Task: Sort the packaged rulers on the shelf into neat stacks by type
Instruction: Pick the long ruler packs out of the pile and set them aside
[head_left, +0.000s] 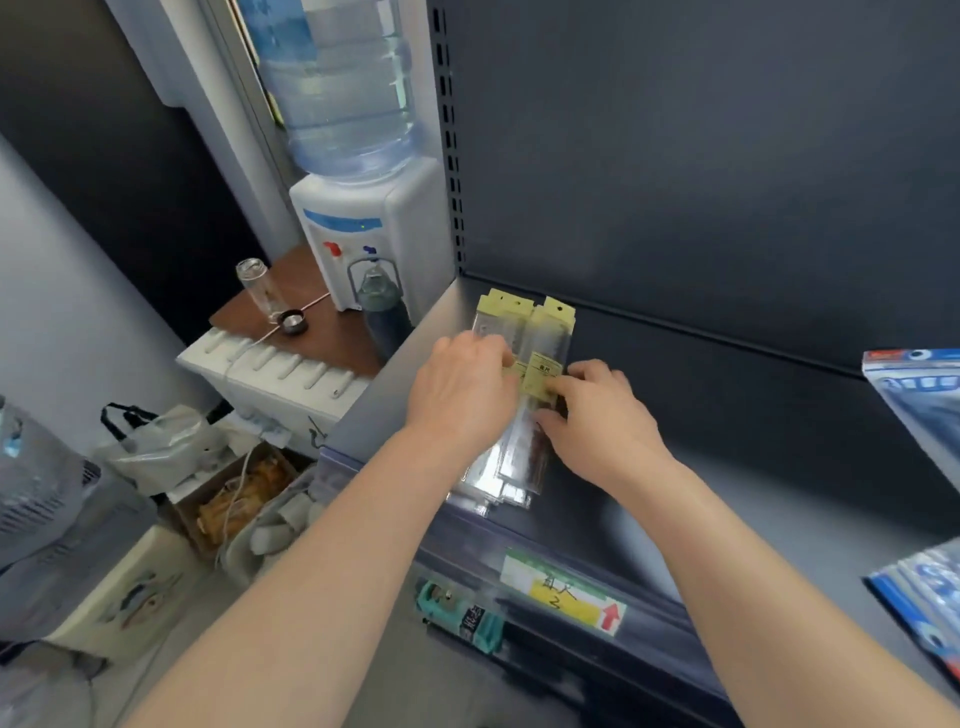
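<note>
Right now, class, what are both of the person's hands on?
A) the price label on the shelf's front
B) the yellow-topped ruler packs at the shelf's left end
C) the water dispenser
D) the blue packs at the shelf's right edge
B: the left hand and the right hand both sit on the yellow-topped ruler packs, near the left end of the shelf.

Ruler packs (535, 332) partly hidden; blue packets (919, 395) cut by right edge.

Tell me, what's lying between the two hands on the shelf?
The clear ruler packs with yellow labels lie between the left hand and the right hand, which both hold them. The head view shows it.
</note>
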